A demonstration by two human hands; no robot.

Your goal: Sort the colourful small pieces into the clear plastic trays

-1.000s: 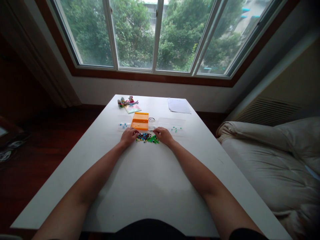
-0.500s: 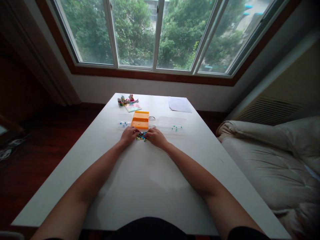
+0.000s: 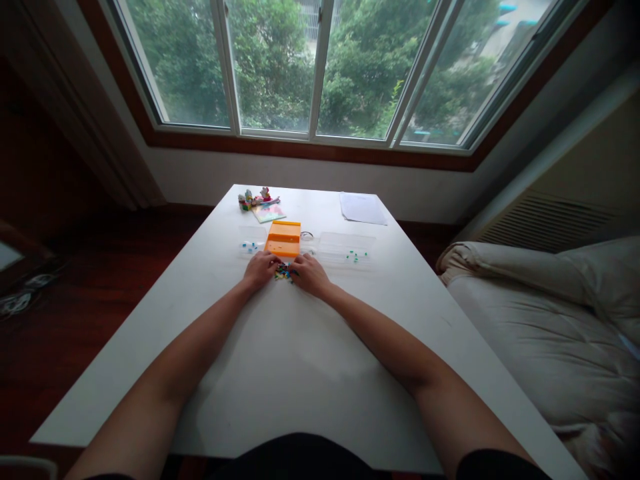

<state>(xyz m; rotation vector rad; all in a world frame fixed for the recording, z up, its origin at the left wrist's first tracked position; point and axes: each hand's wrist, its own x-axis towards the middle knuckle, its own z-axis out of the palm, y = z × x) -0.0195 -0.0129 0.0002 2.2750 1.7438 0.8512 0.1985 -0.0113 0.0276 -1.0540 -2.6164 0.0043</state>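
A small pile of tiny multicoloured pieces (image 3: 284,272), too small to name for sure, lies on the white table (image 3: 300,373). At the pile's left edge is my left hand (image 3: 261,268), its fingers bent in and the tips pressed together. My right hand (image 3: 307,272) reaches in from the other side, fingers curled down over the pieces and covering some of them. Whatever either hand pinches is too small to make out. Just behind the pile stands an orange tray (image 3: 283,248) with a few small bits in it.
A clear tray (image 3: 253,233) with blue pieces is left of the orange one; another clear tray (image 3: 345,241) with green pieces is on the right. Farther back are small figures (image 3: 246,200), a colourful card (image 3: 269,213) and paper sheets (image 3: 363,207). A beige sofa (image 3: 520,313) stands right.
The whole view has shifted slightly. My right hand's fingers have moved a little inward over the pile; my left hand stays almost in place.
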